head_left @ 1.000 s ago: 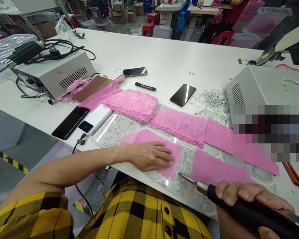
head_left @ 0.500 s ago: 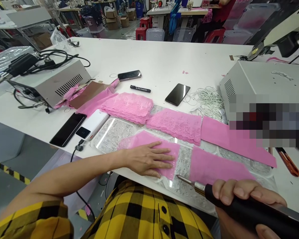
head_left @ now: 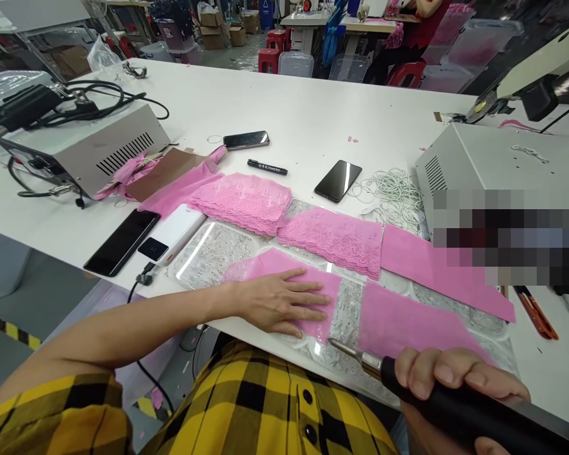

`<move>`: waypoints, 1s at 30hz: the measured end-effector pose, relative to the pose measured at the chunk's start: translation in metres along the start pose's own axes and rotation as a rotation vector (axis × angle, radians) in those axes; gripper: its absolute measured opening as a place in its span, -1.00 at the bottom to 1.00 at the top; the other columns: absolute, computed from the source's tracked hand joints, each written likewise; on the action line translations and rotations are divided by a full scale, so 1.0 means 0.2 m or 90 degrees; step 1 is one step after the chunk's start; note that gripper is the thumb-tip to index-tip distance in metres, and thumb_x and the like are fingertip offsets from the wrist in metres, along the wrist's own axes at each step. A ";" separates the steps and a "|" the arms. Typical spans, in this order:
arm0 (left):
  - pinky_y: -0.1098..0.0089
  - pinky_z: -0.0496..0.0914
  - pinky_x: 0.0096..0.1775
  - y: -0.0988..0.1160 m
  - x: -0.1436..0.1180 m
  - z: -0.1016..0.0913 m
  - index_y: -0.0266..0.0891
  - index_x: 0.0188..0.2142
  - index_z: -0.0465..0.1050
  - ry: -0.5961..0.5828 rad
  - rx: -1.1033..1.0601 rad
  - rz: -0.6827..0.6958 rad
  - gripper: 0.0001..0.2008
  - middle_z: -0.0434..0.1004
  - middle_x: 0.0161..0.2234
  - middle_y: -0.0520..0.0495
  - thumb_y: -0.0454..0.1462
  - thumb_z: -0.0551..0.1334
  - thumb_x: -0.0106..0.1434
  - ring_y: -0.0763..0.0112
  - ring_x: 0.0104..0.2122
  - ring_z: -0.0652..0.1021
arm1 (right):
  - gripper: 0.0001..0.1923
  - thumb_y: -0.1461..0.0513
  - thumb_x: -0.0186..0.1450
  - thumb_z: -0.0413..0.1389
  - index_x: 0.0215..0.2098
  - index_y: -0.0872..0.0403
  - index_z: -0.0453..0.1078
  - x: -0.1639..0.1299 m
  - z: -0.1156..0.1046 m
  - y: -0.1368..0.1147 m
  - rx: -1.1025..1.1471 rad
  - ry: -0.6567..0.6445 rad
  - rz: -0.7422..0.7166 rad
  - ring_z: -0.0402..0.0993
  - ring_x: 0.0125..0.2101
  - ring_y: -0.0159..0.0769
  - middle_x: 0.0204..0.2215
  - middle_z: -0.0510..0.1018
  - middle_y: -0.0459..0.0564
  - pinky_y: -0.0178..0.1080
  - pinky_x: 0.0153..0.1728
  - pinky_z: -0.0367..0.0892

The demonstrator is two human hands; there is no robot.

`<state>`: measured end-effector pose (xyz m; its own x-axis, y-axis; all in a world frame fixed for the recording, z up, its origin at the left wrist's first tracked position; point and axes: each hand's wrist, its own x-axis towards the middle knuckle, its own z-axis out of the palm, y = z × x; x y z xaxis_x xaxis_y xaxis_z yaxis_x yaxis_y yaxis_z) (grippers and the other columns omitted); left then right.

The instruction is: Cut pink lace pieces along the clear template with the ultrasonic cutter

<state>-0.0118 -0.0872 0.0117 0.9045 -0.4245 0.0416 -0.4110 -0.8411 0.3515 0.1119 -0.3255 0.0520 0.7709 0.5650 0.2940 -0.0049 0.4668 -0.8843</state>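
Note:
My left hand (head_left: 282, 302) lies flat with its fingers stretched out, pressing on a pink fabric piece (head_left: 330, 297) that has a lacy left end. In my right hand (head_left: 459, 379) is a thick black-handled tool (head_left: 436, 404) with a narrow pointed metal tip, much like a soldering iron. Its tip is close to the lower right corner of that fabric; whether it touches cannot be made out. Just right of the tip lies a second pink piece (head_left: 408, 319). Both pieces rest on a clear-covered, grey-speckled board (head_left: 218, 249).
Behind are lace-edged pink stacks (head_left: 241, 201) (head_left: 332, 237) and a plain pink strip (head_left: 436, 265). Phones (head_left: 338, 181) (head_left: 122, 241), a power bank (head_left: 177, 234), a marker (head_left: 267, 167), and pale elastic cords (head_left: 393, 196) lie around. Grey boxes (head_left: 95, 145) (head_left: 493, 158) flank the table. A person sits far back.
The tool tip in my right hand has shifted slightly left and down, nearer the fabric's corner. My left hand stays on the fabric. The view has shifted a little.

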 end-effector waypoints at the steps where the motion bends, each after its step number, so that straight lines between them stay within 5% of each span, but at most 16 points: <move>1: 0.09 -0.38 0.36 0.00 0.00 0.00 -0.21 0.28 0.25 0.002 0.001 0.001 -0.49 0.07 0.36 -0.06 -0.05 0.08 0.43 0.24 0.38 0.06 | -0.79 0.12 0.19 0.13 -0.23 0.00 0.34 0.00 0.00 0.00 -0.001 -0.005 -0.002 0.25 -0.53 -0.38 -0.42 0.26 -0.12 -0.18 -0.53 0.28; 17: 0.06 -0.33 0.36 0.02 0.02 -0.02 -0.12 0.28 0.25 -0.024 -0.003 -0.024 -0.48 0.07 0.36 -0.05 -0.03 0.14 0.39 0.25 0.38 0.06 | -0.82 0.16 0.23 0.12 -0.20 0.02 0.37 0.02 0.02 0.01 0.008 -0.050 -0.026 0.27 -0.53 -0.38 -0.42 0.28 -0.12 -0.19 -0.54 0.33; 23: 0.03 -0.21 0.36 0.02 0.01 -0.01 -0.17 0.26 0.28 0.030 0.002 0.004 -0.47 0.14 0.33 -0.11 -0.04 0.18 0.37 0.19 0.36 0.13 | -0.81 0.16 0.22 0.10 -0.20 0.01 0.36 0.01 0.01 0.02 0.012 -0.040 -0.016 0.29 -0.52 -0.38 -0.41 0.29 -0.12 -0.18 -0.52 0.34; 30: 0.08 -0.25 0.37 0.02 0.02 -0.03 -0.02 0.24 0.30 -0.004 -0.061 -0.032 -0.49 0.13 0.34 -0.03 -0.05 0.23 0.34 0.22 0.36 0.13 | -0.85 0.19 0.21 0.10 -0.24 0.02 0.37 0.03 0.02 0.01 -0.002 -0.046 -0.029 0.29 -0.55 -0.39 -0.43 0.30 -0.12 -0.19 -0.55 0.33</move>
<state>-0.0093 -0.0908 0.0189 0.9231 -0.3842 0.0161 -0.3514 -0.8257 0.4413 0.1138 -0.3174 0.0535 0.7225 0.5908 0.3590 0.0306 0.4914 -0.8704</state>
